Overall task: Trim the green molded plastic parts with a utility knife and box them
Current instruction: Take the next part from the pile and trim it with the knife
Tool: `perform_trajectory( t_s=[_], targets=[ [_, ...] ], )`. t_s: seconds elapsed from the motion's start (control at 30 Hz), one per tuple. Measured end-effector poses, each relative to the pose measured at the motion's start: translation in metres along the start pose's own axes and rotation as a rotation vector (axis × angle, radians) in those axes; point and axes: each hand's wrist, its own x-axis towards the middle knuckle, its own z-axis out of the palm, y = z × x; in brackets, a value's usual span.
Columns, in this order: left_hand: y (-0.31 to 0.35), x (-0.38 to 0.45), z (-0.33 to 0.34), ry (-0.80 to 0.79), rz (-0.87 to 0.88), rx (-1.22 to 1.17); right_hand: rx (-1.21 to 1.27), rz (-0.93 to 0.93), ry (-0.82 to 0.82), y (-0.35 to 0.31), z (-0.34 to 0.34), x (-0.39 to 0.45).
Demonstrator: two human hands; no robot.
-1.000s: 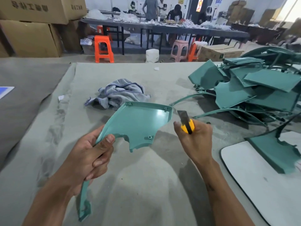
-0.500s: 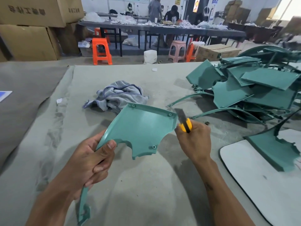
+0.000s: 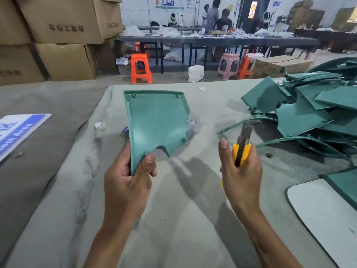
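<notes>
Change: since a second ago, the left hand (image 3: 127,182) has been tipping the green part (image 3: 156,122) up from a slanted, near-flat pose to nearly upright, now hiding most of the grey rag (image 3: 190,125) behind it; the blade has been drawing away from the part's right edge.
Left grip: clenching around the part's narrow lower stem, thumb pressing on its front face, holding it up above the bench (image 3: 173,219).
Green part: facing the camera with its ribbed inner side, screw bosses showing at the top corners and lower right, a rounded notch sitting just above the thumb.
Right grip: the right hand (image 3: 241,176) is grasping the yellow utility knife (image 3: 241,151), fingers wrapping the handle, dark blade extending upward and tilting slightly right, apart from the part.
Pile: more green molded parts (image 3: 309,111) are lying heaped on the bench at the right, thin curved strips trailing out toward the knife.
White board (image 3: 324,215): lying at the bench's lower right, a green piece resting on its far edge.
Background: cardboard boxes (image 3: 63,35) are standing at the left, an orange stool (image 3: 140,67) is sitting beyond the bench, and people are working at a long table.
</notes>
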Motion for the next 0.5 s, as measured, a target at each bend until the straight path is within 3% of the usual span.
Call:
perform_trajectory(
  t_s=[0.17,0.4,0.5],
  targets=[
    [0.002,-0.011,0.004,0.065,0.243,0.465,0.284,-0.016,-0.14,-0.013,0.003,-0.011],
    [0.009,-0.029,0.04,-0.075,0.503,0.656,0.369,-0.155,-0.129,-0.044,0.004,-0.021],
    [0.005,-0.033,0.046,-0.113,0.605,0.705,0.434,-0.174,-0.21,-0.051,-0.004,-0.017]
  ],
)
